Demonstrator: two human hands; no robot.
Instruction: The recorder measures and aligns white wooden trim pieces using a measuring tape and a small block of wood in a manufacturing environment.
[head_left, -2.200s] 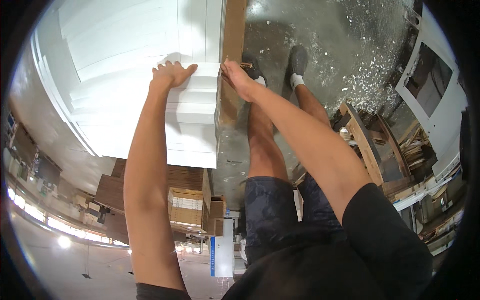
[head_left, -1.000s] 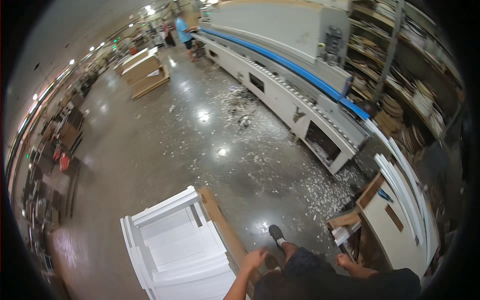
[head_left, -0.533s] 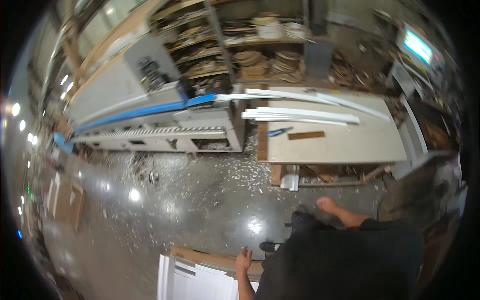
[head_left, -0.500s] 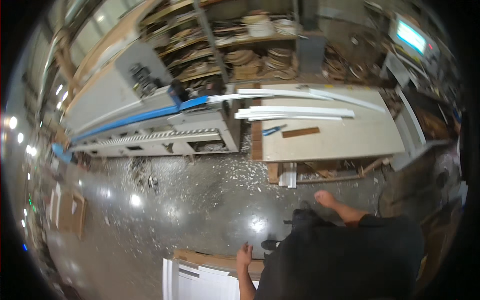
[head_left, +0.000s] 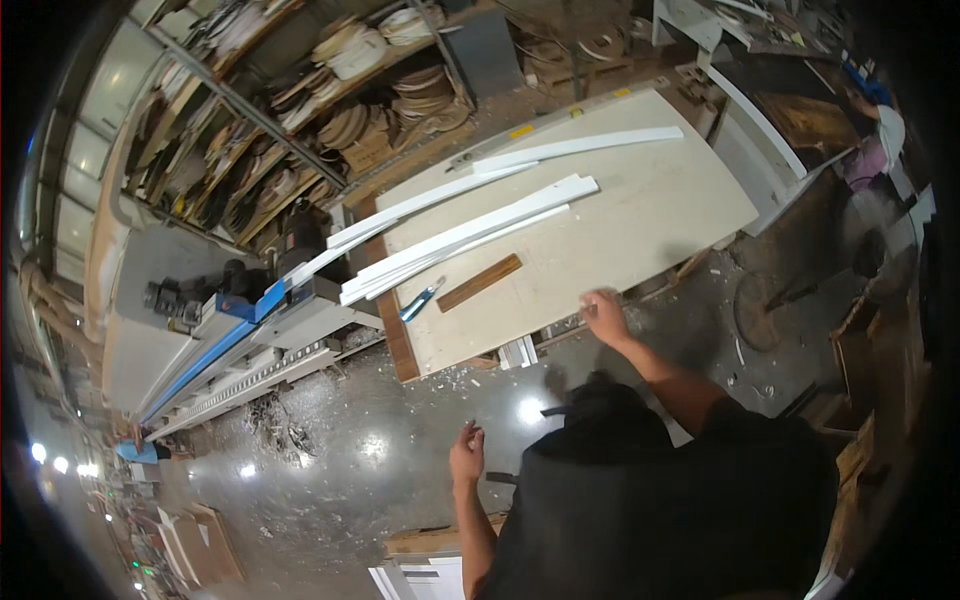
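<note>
Handling notes, judged: the near bundle of white strips (head_left: 470,240) lay loosely stacked on the table (head_left: 650,225), left ends jutting past its left edge, so an unsupported lift would probably have bowed or fanned them. Two palms set well apart, with ends squared first, seemed soundest. The blue-handled hand tool (head_left: 422,299) and brown wooden strip (head_left: 480,283) lay just to the near side; both were best kept clear of any sliding length. The far white strips (head_left: 575,148) ran left toward the edge-side machine (head_left: 215,350) and called for gentle handling.

Pose: right hand (head_left: 605,318) was raised at the table's near edge, elbow bent, forearm angled far and left; fingers loosely curled, nothing visible in them. Contact with the edge could not be told; slight blur. Left hand (head_left: 466,458) hung lower over the floor, fingers half bent, released, forearm pointing far, with white panels (head_left: 435,578) close on its near side.
</note>
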